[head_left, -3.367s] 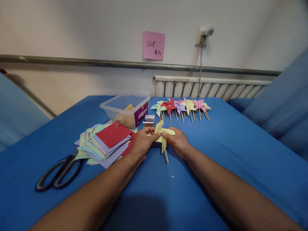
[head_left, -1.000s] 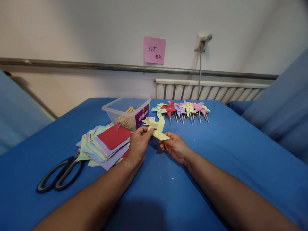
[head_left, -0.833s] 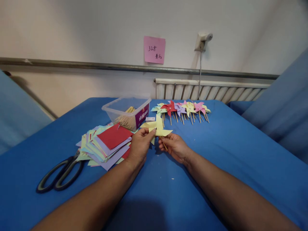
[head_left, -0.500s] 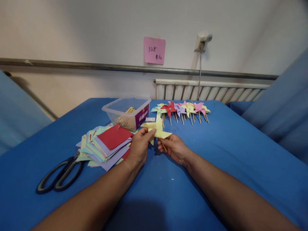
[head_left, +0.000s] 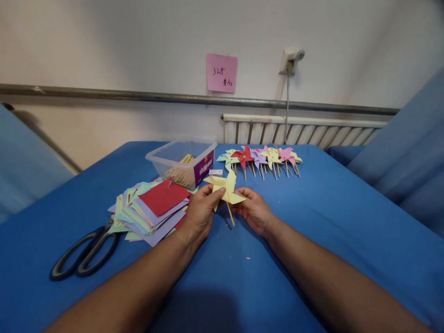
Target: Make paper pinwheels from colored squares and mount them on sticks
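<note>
A yellow paper pinwheel point(head_left: 225, 187) on a thin wooden stick is held over the blue table point(head_left: 329, 208) by both hands. My left hand point(head_left: 199, 212) pinches its left blade near the centre. My right hand point(head_left: 254, 210) grips it from the right, behind the lower blade. The stick points down between the two hands, its tip free above the cloth.
A row of several finished coloured pinwheels point(head_left: 260, 157) lies at the back. A clear plastic box point(head_left: 182, 162) holds wooden sticks. A stack of coloured paper squares point(head_left: 152, 208) and black scissors point(head_left: 83, 252) lie at the left. A small white box point(head_left: 215, 172) sits behind the hands.
The pinwheel has been turned and tilted between the hands. Its stick now hangs down between them, where half a second ago it lay hidden in my right hand.
</note>
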Tool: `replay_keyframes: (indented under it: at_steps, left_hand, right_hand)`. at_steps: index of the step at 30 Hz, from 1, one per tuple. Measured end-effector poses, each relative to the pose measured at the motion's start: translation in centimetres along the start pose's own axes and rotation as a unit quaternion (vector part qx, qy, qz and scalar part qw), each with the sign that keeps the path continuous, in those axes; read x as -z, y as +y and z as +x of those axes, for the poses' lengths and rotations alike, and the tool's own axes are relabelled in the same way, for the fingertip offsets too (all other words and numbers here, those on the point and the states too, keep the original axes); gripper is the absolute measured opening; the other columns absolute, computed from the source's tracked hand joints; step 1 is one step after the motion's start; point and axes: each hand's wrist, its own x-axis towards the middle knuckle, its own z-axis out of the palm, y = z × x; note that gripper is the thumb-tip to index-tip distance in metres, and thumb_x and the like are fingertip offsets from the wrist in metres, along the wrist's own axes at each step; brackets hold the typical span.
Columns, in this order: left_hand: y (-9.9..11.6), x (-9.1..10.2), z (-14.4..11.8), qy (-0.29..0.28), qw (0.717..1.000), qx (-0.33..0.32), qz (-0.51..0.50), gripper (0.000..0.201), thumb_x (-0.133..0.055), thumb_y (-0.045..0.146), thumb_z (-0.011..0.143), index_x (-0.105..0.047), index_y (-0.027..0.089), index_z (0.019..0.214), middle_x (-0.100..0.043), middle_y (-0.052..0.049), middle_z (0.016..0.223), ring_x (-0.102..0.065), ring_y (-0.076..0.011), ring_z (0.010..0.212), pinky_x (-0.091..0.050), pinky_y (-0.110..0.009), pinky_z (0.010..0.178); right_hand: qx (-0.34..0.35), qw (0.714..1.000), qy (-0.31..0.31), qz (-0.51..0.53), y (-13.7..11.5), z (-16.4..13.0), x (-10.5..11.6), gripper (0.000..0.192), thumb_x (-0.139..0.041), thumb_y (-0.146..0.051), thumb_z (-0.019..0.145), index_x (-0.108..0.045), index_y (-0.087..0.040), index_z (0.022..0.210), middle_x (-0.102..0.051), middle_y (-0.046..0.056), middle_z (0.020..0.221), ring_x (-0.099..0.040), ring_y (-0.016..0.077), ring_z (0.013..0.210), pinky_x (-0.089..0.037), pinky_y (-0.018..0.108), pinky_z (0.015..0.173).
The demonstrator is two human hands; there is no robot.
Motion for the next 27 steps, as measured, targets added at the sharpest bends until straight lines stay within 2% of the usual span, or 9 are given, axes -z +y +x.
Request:
replay_keyframes:
  at_steps: [4,7,21,27]
  left_hand:
    - [-0.1,0.0,-0.2,-0.049,0.996,0.071,-0.026,0.023,-0.076,0.023,0.065,-0.066,0.013,0.083,-0.068,-0.004,0.077,-0.061,-0.0132,0.066,-0.046,-0.025,0.065]
    - [-0.2,0.0,-0.3,-0.067,0.993,0.09,-0.033,0.021,-0.075,0.023,0.067,-0.065,0.013,0.083,-0.068,-0.004,0.077,-0.061,-0.0124,0.064,-0.046,-0.024,0.062]
    - [-0.3,-0.3,-0.5,-0.089,0.992,0.084,-0.033,0.019,-0.077,0.02,0.065,-0.067,0.012,0.079,-0.07,-0.005,0.075,-0.063,-0.0136,0.066,-0.048,-0.025,0.068]
    - [-0.4,-0.1,-0.4,-0.079,0.993,0.087,-0.033,0.017,-0.075,0.018,0.067,-0.066,0.012,0.08,-0.07,-0.005,0.077,-0.063,-0.0135,0.068,-0.049,-0.025,0.07]
  right_hand:
    - [0.022,1.0,-0.005,0.019,-0.5,0.1,0.3,0.022,-0.077,-0.033,0.07,-0.063,-0.018,0.079,-0.066,-0.001,0.076,-0.06,0.0106,0.066,-0.047,0.024,0.063]
    - [0.017,1.0,-0.011,0.018,-0.8,0.0,0.2,0.023,-0.078,-0.031,0.068,-0.063,-0.019,0.08,-0.066,-0.002,0.076,-0.06,0.011,0.067,-0.048,0.025,0.066]
    - [0.006,1.0,0.002,0.022,-1.2,-0.3,0.0,0.023,-0.08,-0.029,0.066,-0.061,-0.017,0.072,-0.065,-0.002,0.067,-0.058,0.0101,0.059,-0.046,0.024,0.062]
    - [0.004,0.999,0.011,0.036,-0.9,0.0,0.1,0.027,-0.075,-0.039,0.07,-0.059,-0.018,0.071,-0.063,-0.001,0.067,-0.057,0.0111,0.059,-0.046,0.025,0.061]
